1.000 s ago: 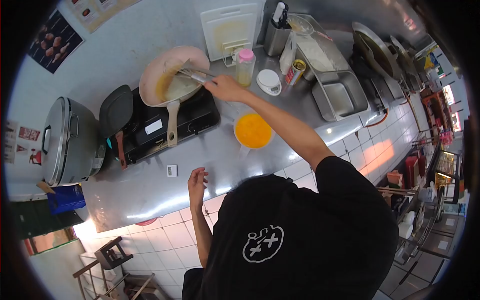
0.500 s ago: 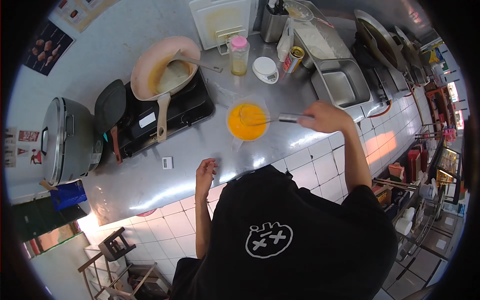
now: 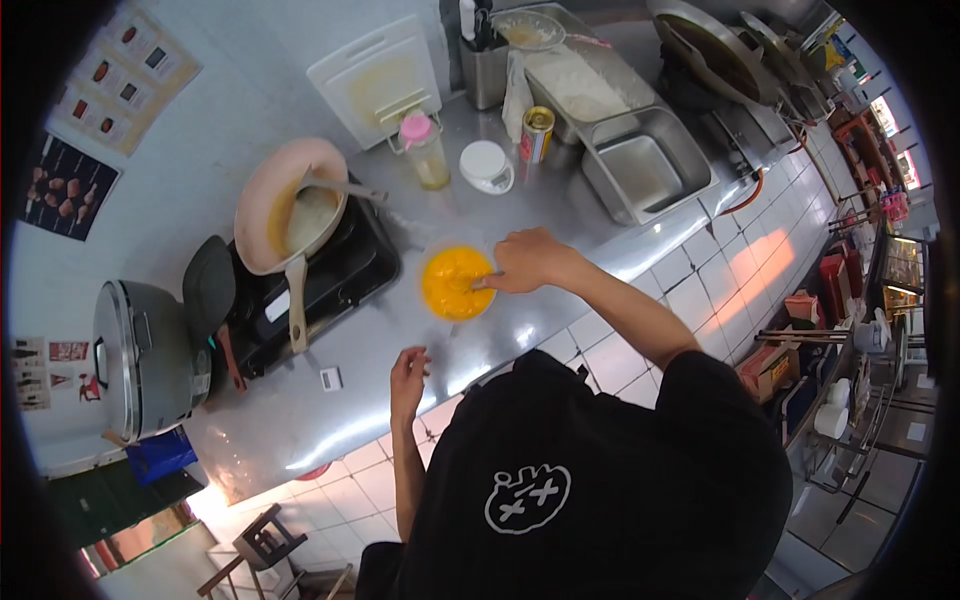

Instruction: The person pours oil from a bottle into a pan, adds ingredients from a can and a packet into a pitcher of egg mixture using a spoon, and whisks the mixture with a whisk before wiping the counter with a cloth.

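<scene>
My right hand [image 3: 530, 262] is closed on a whisk [image 3: 480, 284], whose wires sit down in the orange-yellow egg liquid of a clear bowl [image 3: 455, 268]. My left hand [image 3: 408, 376] hovers by the counter's front edge, fingers loosely curled apart and holding nothing. A pink pan [image 3: 268, 196] with pale batter rests on the black gas stove [image 3: 340, 275], a spatula [image 3: 345, 187] lying in it. Behind the bowl are a pink-lidded bottle [image 3: 424, 155] and a white scale [image 3: 487, 166].
A can [image 3: 536, 134], a steel tray [image 3: 648, 165] and a knife holder [image 3: 484, 75] stand at the back. Left are a dark pan [image 3: 208, 285], a large cooker [image 3: 150, 355] and a small timer [image 3: 330, 379]. A cutting board [image 3: 375, 80] leans on the wall.
My right hand has gone from the pan to the bowl with the whisk, which is now steeper in the liquid. A spatula stays in the pan. The camera view has turned.
</scene>
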The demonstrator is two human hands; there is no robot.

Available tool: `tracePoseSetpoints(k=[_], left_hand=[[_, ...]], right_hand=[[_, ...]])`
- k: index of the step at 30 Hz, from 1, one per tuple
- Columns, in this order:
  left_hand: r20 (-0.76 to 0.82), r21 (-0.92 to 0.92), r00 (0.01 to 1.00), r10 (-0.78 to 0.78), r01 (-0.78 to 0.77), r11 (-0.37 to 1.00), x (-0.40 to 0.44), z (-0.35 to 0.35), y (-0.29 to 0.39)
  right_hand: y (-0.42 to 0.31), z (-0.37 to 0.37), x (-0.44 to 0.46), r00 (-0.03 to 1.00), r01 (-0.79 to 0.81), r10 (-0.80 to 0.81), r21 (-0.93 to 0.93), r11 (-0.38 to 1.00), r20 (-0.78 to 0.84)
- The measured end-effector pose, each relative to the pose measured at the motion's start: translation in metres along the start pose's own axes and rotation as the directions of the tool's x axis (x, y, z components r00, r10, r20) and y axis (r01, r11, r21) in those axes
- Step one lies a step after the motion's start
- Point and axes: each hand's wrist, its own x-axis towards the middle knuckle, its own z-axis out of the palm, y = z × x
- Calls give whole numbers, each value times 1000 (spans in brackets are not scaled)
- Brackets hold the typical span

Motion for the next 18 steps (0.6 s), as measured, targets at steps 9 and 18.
tracePoseSetpoints(k=[9,18], left_hand=[[-196,-72,970,-144,132,989,-28,2,-16],[-430,-24,903,-26,18,1000,-37,18,56]], right_hand=[[208,4,108,697,-242,554,578,780,-456],[239,42,186,442,271,559,698,663,-702]])
